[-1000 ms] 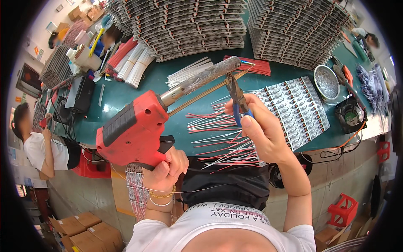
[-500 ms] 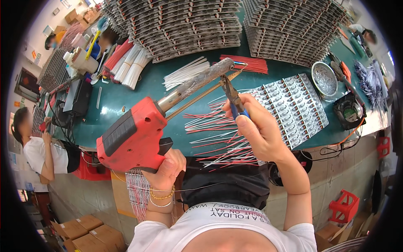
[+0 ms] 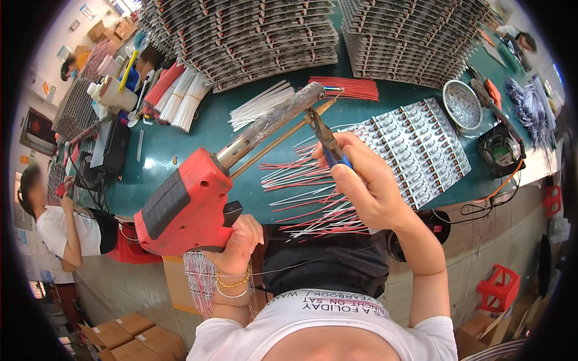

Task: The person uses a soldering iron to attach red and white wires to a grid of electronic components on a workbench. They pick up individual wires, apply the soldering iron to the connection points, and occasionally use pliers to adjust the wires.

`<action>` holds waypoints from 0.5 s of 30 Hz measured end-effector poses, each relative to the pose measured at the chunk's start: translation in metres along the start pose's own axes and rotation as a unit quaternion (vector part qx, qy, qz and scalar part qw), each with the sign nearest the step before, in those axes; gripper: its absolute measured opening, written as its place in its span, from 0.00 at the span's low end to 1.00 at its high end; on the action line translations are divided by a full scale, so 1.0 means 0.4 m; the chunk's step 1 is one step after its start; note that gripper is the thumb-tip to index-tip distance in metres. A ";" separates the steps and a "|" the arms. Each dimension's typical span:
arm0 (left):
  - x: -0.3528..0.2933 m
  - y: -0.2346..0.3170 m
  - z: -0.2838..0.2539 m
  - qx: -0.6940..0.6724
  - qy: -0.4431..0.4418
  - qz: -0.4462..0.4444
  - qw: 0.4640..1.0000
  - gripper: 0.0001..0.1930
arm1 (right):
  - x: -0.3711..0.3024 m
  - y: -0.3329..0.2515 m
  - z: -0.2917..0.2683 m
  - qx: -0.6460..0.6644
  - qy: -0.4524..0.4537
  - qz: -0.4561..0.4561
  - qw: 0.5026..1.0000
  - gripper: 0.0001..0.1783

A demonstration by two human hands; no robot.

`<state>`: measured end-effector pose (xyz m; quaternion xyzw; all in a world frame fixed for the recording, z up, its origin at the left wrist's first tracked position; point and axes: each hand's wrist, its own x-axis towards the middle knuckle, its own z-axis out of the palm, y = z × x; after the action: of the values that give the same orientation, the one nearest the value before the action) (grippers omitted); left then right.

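Observation:
My left hand (image 3: pixel 239 245) is wrapped round the handle of a red and black soldering gun (image 3: pixel 183 207). Its worn metal barrel (image 3: pixel 268 127) points up and to the right over the bench, above a thin brass-coloured guide tube (image 3: pixel 268 147). In my right hand (image 3: pixel 368 189) is a pair of pliers (image 3: pixel 323 137) with blue handles. The plier jaws meet the guide tube's far end, close to the gun's tip (image 3: pixel 333 89); whether they clamp it I cannot tell. Below my right hand, loose red and white wires (image 3: pixel 301 177) fan out from a panel of small circuit boards (image 3: pixel 415 153).
Tall stacks of similar panels (image 3: pixel 259 42) stand at the back. Bundles of white wires (image 3: pixel 259 105) and red wires (image 3: pixel 346 88) lie before them. At right are a metal bowl (image 3: pixel 462 105) and a small black fan (image 3: pixel 501 151). A person (image 3: pixel 63 225) sits at far left.
The soldering gun and pliers appear slightly further left in the picture, along with the whole bench, as the view has shifted. Both hands keep their grips.

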<state>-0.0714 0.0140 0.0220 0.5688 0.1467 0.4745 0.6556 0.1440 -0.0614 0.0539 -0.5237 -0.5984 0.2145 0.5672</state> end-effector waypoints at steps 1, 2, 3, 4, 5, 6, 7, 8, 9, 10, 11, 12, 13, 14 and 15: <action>-0.002 -0.002 0.000 0.008 0.004 0.002 1.000 0.13 | -0.001 0.001 0.000 -0.001 0.000 -0.001 1.000 0.08; -0.003 -0.002 0.000 0.016 0.008 0.003 1.000 0.13 | -0.001 0.000 0.000 -0.001 0.002 -0.002 1.000 0.08; -0.002 0.000 0.004 0.028 0.007 0.010 1.000 0.13 | -0.002 0.000 0.000 0.000 0.004 -0.002 1.000 0.08; 0.002 0.005 0.011 0.039 0.007 0.016 0.999 0.13 | -0.002 0.000 0.000 0.001 0.006 -0.002 1.000 0.08; 0.003 0.007 0.014 0.050 0.006 0.022 0.998 0.13 | -0.003 0.002 0.000 -0.001 0.005 -0.002 1.000 0.08; 0.002 0.005 0.013 0.062 0.010 0.021 0.998 0.13 | -0.003 0.004 -0.001 -0.003 0.004 -0.002 1.000 0.08; 0.001 0.002 0.012 0.074 0.014 0.021 0.997 0.13 | -0.003 0.004 -0.002 -0.005 0.003 -0.002 1.000 0.08; 0.000 0.001 0.011 0.086 0.018 0.021 0.996 0.14 | -0.003 0.004 -0.002 -0.005 0.002 -0.001 1.000 0.09; 0.001 0.004 0.011 0.090 0.008 0.014 0.996 0.15 | -0.004 0.004 -0.003 -0.005 0.002 0.000 1.000 0.09; 0.003 0.008 0.010 0.093 -0.001 0.006 0.996 0.16 | -0.004 0.004 -0.004 -0.005 0.001 0.002 1.000 0.09; 0.004 0.011 0.009 0.096 -0.011 -0.002 0.995 0.17 | -0.004 0.005 -0.004 -0.005 0.001 0.002 1.000 0.09; 0.003 0.012 0.006 0.100 -0.009 -0.019 0.995 0.17 | -0.005 0.005 -0.004 -0.006 0.001 0.003 1.000 0.09; 0.000 0.013 0.003 0.104 -0.007 -0.035 0.994 0.18 | -0.005 0.004 -0.004 -0.006 0.001 0.003 1.000 0.09; -0.004 0.015 0.000 0.108 -0.004 -0.051 0.993 0.19 | -0.005 0.003 -0.004 -0.005 0.001 0.004 1.000 0.09; -0.010 0.012 -0.006 0.101 0.003 -0.068 0.993 0.19 | -0.004 0.001 -0.005 -0.004 0.001 0.006 1.000 0.09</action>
<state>-0.0774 0.0119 0.0242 0.6195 0.2343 0.4131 0.6250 0.1454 -0.0635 0.0534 -0.5294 -0.5959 0.2150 0.5643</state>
